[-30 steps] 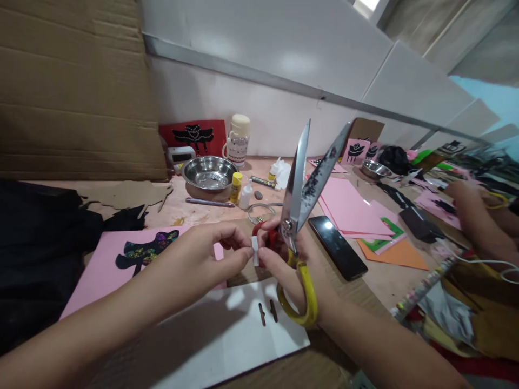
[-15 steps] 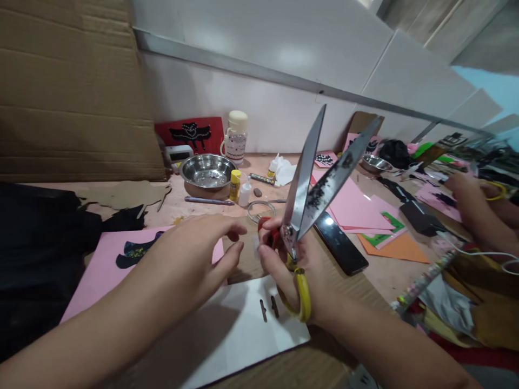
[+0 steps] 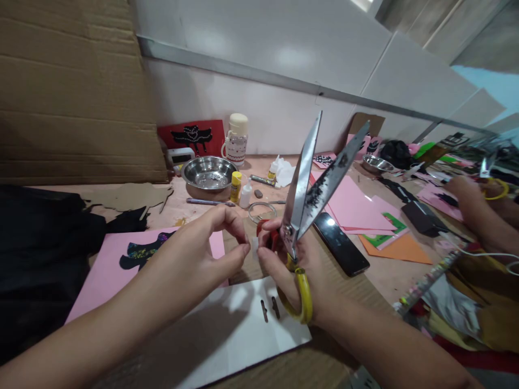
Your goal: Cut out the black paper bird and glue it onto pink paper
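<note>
A pinkish bench (image 3: 387, 278) runs beyond the fingers, against a wall of glossy white panels (image 3: 259, 65). The right hand (image 3: 312, 267) grasps large metal scissors with red and yellow handles (image 3: 298, 210), blades parted and pointing up above the fingers. A small whitish strip (image 3: 255, 247) sits at the tips of its thumb and forefinger. The left hand (image 3: 203, 243) faces it just beside, thumb and forefinger nearly meeting (whether anything is between them, I cannot tell). Beneath the fingers lies a white sheet with two dark slots (image 3: 239, 329); to their left, a pink sheet with a black glittery shape (image 3: 101, 270), partly hidden by the left forearm. Right of the fingers rests a black phone (image 3: 340, 243); beyond them, a round steel bowl (image 3: 210, 170). The blades partly block the view of stacked pink paper (image 3: 357, 208).
</note>
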Motion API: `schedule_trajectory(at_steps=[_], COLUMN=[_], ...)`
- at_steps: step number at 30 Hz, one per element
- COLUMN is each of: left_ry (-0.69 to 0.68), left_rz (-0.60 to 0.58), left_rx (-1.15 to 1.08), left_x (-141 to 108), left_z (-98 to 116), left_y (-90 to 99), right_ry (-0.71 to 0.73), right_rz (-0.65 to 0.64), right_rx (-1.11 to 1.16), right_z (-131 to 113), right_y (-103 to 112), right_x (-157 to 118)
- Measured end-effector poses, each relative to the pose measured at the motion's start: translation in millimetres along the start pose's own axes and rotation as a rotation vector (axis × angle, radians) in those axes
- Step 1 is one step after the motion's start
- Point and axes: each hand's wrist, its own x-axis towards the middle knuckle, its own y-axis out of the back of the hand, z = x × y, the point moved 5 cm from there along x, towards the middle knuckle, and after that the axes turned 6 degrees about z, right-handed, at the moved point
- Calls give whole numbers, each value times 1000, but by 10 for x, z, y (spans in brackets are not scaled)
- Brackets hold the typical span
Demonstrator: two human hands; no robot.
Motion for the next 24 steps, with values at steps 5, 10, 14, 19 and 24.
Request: schedule_trajectory(at_steps=[5, 10, 14, 19, 24], left_ry=[-28, -113, -160, -391, -455], left_rz=[-12, 10, 28, 161, 263], left_rx=[-3, 20, 72, 386, 352], left_x=[6, 25, 13, -72, -107], left_z=[11, 43, 71, 141, 225], left_y=[-27, -37, -29, -23, 122], right_ry=[-53, -53, -67, -148, -196], right_rz=[1, -4, -2, -1, -59], right_rx=[1, 37, 48, 103, 150], right_z=[10, 53, 77, 93, 163], right_y=[-16, -17, -23, -32, -15], right_x=[2, -14, -28, -23, -24])
